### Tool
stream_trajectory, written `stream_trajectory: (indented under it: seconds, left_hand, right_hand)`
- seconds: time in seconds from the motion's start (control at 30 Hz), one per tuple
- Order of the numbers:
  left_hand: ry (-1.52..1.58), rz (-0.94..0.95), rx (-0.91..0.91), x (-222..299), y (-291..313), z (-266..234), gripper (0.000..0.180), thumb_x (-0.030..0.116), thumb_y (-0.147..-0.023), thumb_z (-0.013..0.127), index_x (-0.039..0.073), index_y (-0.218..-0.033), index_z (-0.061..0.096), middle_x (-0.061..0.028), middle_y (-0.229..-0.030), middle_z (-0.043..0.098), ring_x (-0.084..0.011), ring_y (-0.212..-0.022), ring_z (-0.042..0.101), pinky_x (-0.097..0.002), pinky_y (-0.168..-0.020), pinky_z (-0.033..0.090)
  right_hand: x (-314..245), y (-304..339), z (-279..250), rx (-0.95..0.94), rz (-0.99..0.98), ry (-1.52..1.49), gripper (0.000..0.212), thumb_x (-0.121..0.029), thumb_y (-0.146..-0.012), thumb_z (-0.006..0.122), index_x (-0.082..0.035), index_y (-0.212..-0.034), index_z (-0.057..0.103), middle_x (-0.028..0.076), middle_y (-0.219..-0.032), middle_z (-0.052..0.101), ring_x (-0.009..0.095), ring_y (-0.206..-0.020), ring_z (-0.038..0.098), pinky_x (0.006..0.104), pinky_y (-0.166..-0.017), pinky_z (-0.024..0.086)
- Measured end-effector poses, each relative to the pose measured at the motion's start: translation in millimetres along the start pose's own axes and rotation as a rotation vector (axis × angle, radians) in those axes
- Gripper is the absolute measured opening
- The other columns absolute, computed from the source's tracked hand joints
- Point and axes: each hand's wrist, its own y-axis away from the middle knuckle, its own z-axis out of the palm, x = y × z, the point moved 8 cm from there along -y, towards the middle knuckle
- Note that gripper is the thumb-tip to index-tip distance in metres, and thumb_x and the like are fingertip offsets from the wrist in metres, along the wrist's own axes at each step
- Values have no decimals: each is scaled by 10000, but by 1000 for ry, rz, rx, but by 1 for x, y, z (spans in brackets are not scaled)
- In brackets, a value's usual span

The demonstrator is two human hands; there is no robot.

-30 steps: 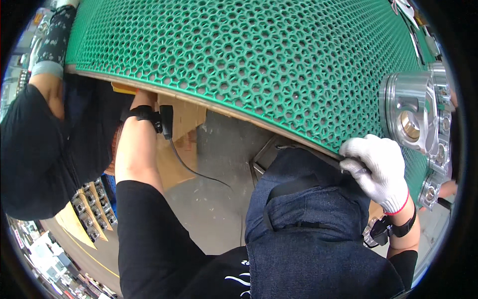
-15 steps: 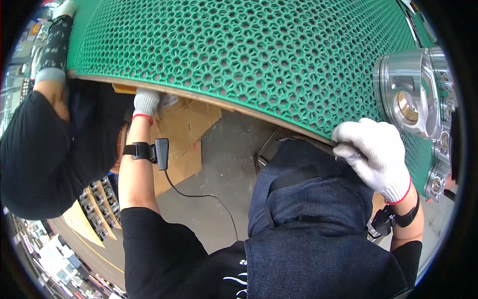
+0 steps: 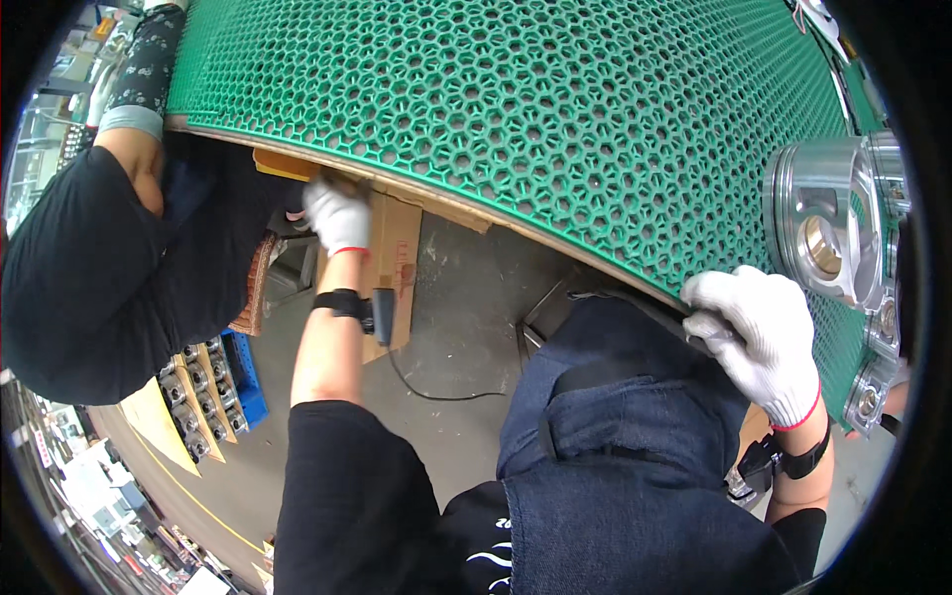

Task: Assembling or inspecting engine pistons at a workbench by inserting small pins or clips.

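My left hand (image 3: 337, 216), in a white knit glove with a red cuff, is below the table's front edge, over a cardboard box (image 3: 405, 253). Its fingers are curled and partly blurred, with a dark thing (image 3: 347, 184) at them that I cannot make out. At the right, my gloved right hand (image 3: 759, 342) is closed over the front edge of the table, which is covered by a green honeycomb mat (image 3: 516, 129). A shiny metal piston (image 3: 828, 223) stands on the mat just beyond that hand.
More pistons (image 3: 873, 392) line the right side. At the left, another person in black (image 3: 89, 288) leans an arm on the table. Behind that person, a blue crate (image 3: 248, 382) sits by rows of metal parts (image 3: 203, 392). A metal frame leg (image 3: 535, 322) stands under the table.
My left hand has drawn back from under the table edge and shifted right, and the cardboard looks shifted. My right hand stays on the edge. The whole view has turned slightly.
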Motion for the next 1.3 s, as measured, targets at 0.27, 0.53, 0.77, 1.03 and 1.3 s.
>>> stream_trajectory:
  seconds: [0.27, 0.53, 0.77, 1.03, 1.3]
  left_hand:
    - [431, -302, -414, -35, 40, -16, 502, 235, -837, 695, 44, -1284, 567, -220, -1156, 657, -385, -1087, 612, -438, -897, 495]
    - [230, -37, -216, -59, 64, -206, 394, 261, -823, 692, 63, -1159, 633, -199, -1036, 675, -381, -972, 642, -442, -815, 511]
    - [90, 124, 5, -21, 93, -294, 278, 219, -811, 702, 115, -1066, 656, -126, -985, 693, -337, -896, 662, -422, -765, 523]
    - [140, 575, 6, 17, 125, -402, 250, 71, -718, 726, 82, -956, 649, -82, -777, 626, -313, -822, 611, -514, -1029, 422]
    - [327, 845, -180, 127, 213, -498, 189, 86, -610, 647, 138, -791, 650, 12, -729, 606, -189, -847, 627, -595, -1102, 342]
  right_hand:
    - [9, 5, -3, 74, 2, -32, 198, -177, -749, 755, -161, -923, 661, 46, -679, 577, 247, -621, 574, 358, -562, 418]
    - [5, 6, -7, 96, -39, -114, 165, -194, -804, 710, -139, -941, 638, 91, -725, 601, 291, -684, 618, 374, -614, 481]
    - [2, 12, -6, 145, -90, -95, 130, -214, -869, 647, -143, -976, 633, 82, -791, 622, 283, -708, 636, 368, -628, 499]
    - [1, 22, -8, 249, -254, -61, 189, -247, -878, 645, -160, -1045, 636, 66, -840, 622, 264, -696, 637, 354, -618, 506]
    - [-69, 29, -1, 40, -568, -309, 655, -125, -880, 592, -279, -1480, 380, 114, -836, 615, 222, -650, 638, 316, -570, 532]
